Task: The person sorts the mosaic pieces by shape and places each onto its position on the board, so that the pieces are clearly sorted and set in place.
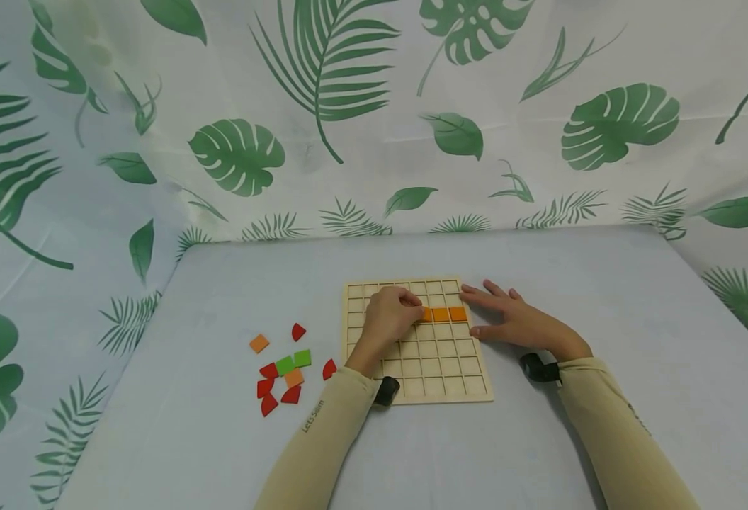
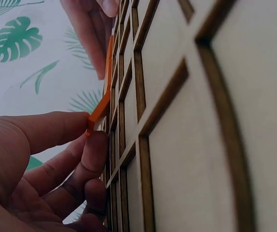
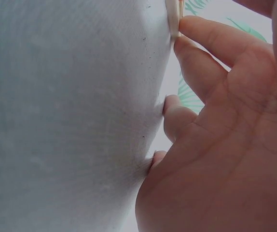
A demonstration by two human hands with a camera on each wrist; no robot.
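Observation:
A wooden grid board (image 1: 433,367) lies flat, with two orange square tiles (image 1: 457,314) side by side in one row at its right side. My left hand (image 1: 388,316) reaches over the board and pinches another orange square tile (image 2: 99,109) between thumb and finger. In the left wrist view this tile is tilted, its far edge right at the row of orange. At the board's right edge, my right hand (image 1: 519,322) rests with its fingers spread and fairly straight. The right fingertips (image 3: 183,42) touch the board's side.
Left of the board lie loose pieces: several red quarter-circle tiles (image 1: 269,404), two green square tiles (image 1: 302,358) and two orange square tiles (image 1: 259,343). A pale cloth (image 1: 208,453) covers the table. Leaf-printed sheets (image 1: 374,177) hang behind it and at both sides.

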